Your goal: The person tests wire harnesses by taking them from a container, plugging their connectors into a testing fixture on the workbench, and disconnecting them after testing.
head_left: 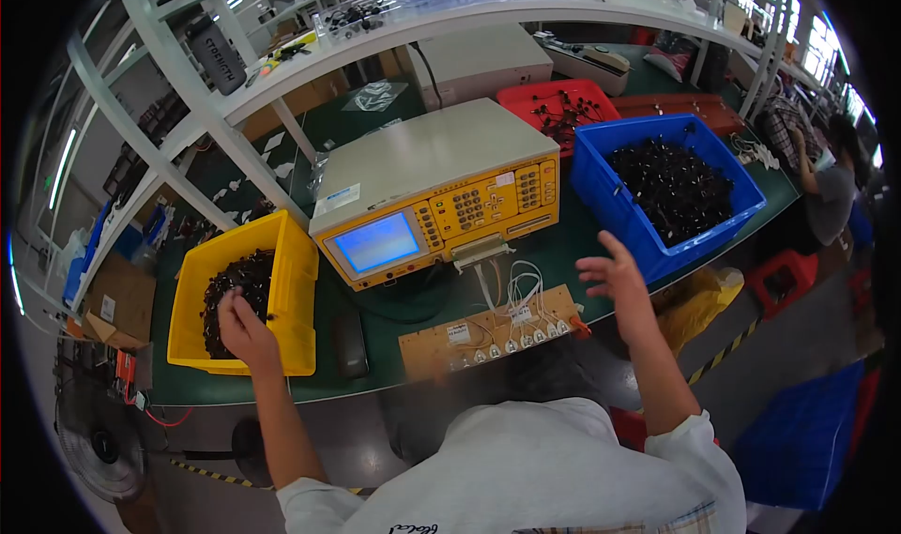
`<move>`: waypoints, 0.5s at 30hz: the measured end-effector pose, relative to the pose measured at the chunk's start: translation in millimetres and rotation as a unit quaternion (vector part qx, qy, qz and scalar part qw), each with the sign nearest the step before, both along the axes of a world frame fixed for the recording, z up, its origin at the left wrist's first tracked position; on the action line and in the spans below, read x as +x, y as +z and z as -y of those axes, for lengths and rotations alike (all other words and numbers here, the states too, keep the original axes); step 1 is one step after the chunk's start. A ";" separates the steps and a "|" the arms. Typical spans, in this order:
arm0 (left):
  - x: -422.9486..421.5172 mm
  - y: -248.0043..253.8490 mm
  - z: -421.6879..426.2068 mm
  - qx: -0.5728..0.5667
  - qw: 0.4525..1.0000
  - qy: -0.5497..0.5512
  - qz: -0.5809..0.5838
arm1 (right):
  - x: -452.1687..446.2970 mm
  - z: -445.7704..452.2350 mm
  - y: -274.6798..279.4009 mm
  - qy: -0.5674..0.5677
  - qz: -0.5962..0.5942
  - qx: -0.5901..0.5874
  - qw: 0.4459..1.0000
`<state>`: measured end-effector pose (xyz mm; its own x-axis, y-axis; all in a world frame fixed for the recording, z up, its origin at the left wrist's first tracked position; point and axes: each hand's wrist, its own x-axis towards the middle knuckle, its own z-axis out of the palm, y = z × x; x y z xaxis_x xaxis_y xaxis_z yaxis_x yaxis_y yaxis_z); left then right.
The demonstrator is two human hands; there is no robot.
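Note:
My left hand is over the yellow bin at the left, above a heap of small black cable-like parts. Its fingers are bent and drawn together, and whatever they hold is too small to make out. My right hand hangs in the air in front of the blue bin, fingers apart, with nothing in it. Many black parts fill that bin. Between my hands lies a wooden test board with white connectors along its front edge. White wires join it to a yellow-fronted tester with a lit screen.
A red tray with black parts stands behind the blue bin. A dark oblong object lies right of the yellow bin. A white shelf spans the back of the green bench. Another person sits at the far right.

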<state>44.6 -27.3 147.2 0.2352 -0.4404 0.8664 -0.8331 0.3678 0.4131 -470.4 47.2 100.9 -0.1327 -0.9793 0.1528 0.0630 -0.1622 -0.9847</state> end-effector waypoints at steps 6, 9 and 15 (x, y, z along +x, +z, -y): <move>-169.5 -54.9 -111.0 0.351 0.869 -0.228 0.265 | 94.2 -45.8 -54.2 0.233 0.050 0.145 0.960; -206.1 -94.2 -137.0 0.417 0.847 -0.326 0.045 | 110.4 -55.3 -59.9 0.300 -0.001 0.193 0.934; -202.3 -137.8 -159.7 0.473 0.804 -0.361 0.004 | 92.9 -67.8 -96.0 0.206 0.083 0.267 0.938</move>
